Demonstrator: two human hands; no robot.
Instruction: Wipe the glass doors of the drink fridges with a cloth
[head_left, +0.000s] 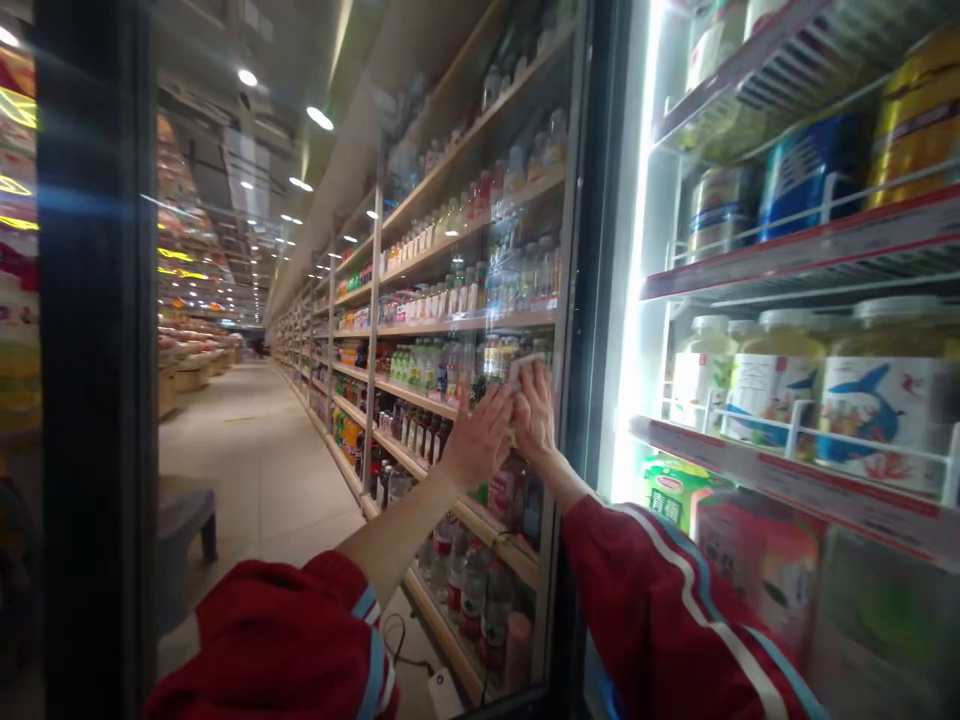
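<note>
A glass door with a dark frame (591, 250) stands in front of me. Flat against its pane, or very close to it, my left hand (478, 442) has its fingers stretched out. Beside it on the right, my right hand (534, 412) presses a pale, folded cloth (528, 366) to the glass. Only part of that cloth shows above the fingers, and its exact material is hard to make out. The two hands nearly touch, and both arms are in red sleeves with white and blue stripes.
At right, a lit cooler shelf (825, 240) carries cans and bottles (881, 390). Long drink shelves (420, 270) appear in the pane, seen through it or mirrored. A grey stool (184, 535) stands by the aisle floor (262, 460). A cable (405, 658) lies low down.
</note>
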